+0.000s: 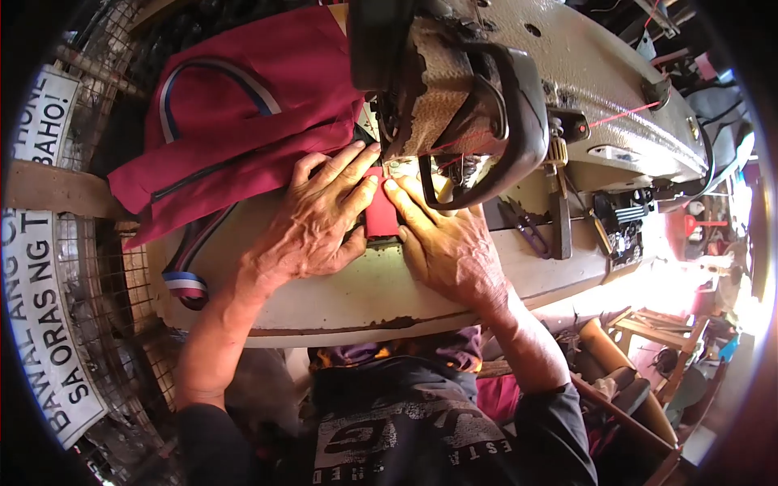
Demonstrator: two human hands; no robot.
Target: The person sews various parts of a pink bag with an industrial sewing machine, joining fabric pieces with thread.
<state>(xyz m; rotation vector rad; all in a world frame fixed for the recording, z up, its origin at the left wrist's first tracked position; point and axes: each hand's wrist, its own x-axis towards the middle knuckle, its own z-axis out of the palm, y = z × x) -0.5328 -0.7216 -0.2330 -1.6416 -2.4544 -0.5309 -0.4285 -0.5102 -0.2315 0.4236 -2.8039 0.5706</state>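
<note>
A small red fabric strip (382,212) lies on the sewing machine bed, its far end close to the needle area of the sewing machine (478,105). My left hand (324,212) rests flat along the strip's left side, fingers stretched forward, the index fingertip on its edge. From the right, my right hand (448,243) presses the strip's other edge with its index finger; the thumb is beside it. Part of my right hand's fingers is hidden behind the machine's dark curved guard (531,121). Beyond my left hand is a maroon fabric piece (251,97) with a dark zipper and striped webbing.
A pair of scissors (531,231) lies on the table to the right of my right hand. Red thread (624,114) runs to the machine head. Striped webbing (185,283) hangs at the table's left edge, near a wire mesh (109,300) with signs.
</note>
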